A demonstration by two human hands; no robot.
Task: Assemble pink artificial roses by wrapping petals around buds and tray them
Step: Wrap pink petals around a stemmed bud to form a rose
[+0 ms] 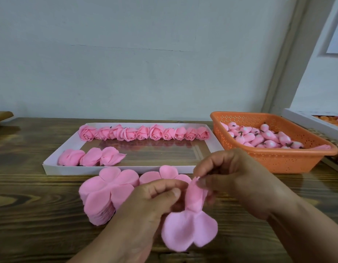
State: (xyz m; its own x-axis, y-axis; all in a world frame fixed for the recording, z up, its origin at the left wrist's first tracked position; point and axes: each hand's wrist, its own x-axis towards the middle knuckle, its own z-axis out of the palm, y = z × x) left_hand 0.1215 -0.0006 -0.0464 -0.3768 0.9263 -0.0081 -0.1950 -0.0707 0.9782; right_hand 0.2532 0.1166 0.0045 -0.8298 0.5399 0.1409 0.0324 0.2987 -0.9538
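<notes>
A half-wrapped pink rose (pixel 194 200) is held above the wooden table between both hands. My left hand (pixel 145 204) grips its left side with curled fingers. My right hand (pixel 238 179) pinches the top of the bud where a petal is folded round it. Loose petals (pixel 187 230) of the same piece hang down below. Two stacks of flat pink petal sheets lie behind the hands, the larger stack (pixel 105 192) at left, the other stack (pixel 164 175) partly hidden. The white tray (pixel 115 169) holds a back row of finished roses (pixel 143 132) and three wrapped pieces (pixel 90 157) at its front left.
An orange perforated basket (pixel 278 160) full of pink buds (pixel 263 137) stands at the right of the tray. A second white tray (pixel 304 118) shows at the far right edge. A grey wall rises right behind the table. A wooden object (pixel 2 115) sits at far left.
</notes>
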